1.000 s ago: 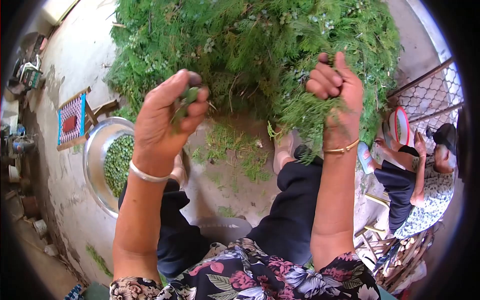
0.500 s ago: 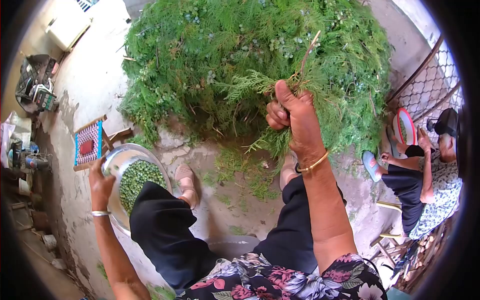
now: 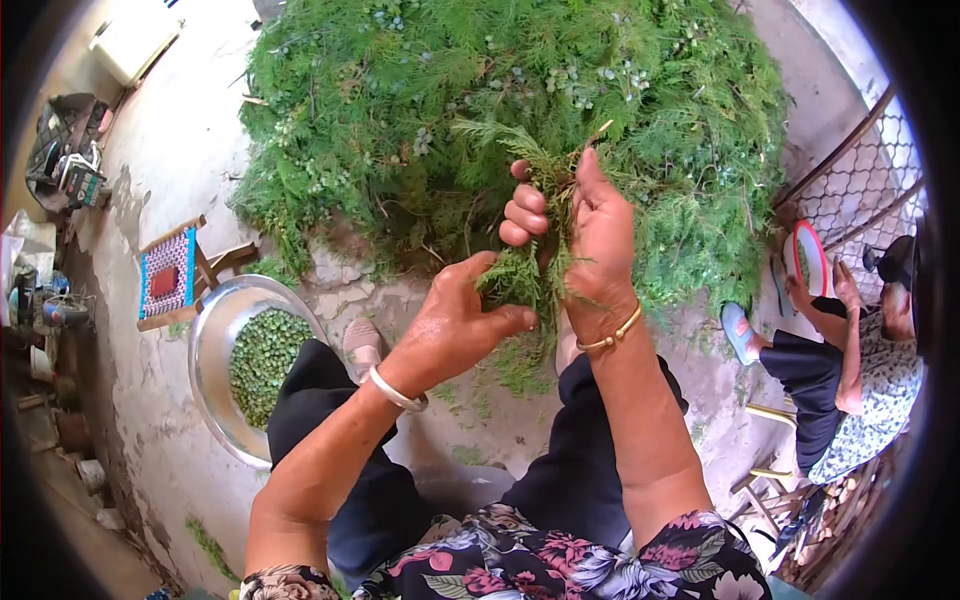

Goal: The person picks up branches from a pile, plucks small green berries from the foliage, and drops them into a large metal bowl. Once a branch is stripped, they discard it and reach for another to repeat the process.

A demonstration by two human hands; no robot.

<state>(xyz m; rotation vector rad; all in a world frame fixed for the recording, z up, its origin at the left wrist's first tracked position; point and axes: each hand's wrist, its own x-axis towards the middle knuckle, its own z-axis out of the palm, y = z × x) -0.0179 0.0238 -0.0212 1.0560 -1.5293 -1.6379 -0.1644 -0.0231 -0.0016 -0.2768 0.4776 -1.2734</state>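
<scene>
My right hand is closed round a leafy cypress sprig, in front of the big green pile. The sprig's bare stem end sticks out above my thumb, and its flat green leaves hang below my fingers. Close by on the left is my left hand, with thumb and forefinger apart beside the hanging leaf tips; its other fingers are mostly hidden. Beside my left knee, a wide metal basin holds many small green berries.
A large heap of cypress branches with pale berries lies ahead. At left stands a low woven stool. On the right sits another person beside a red-rimmed round tray, near a wire-mesh fence.
My left hand has moved from over the basin rightward to the sprig. My right hand has come slightly lower and turned, still gripping the sprig.
</scene>
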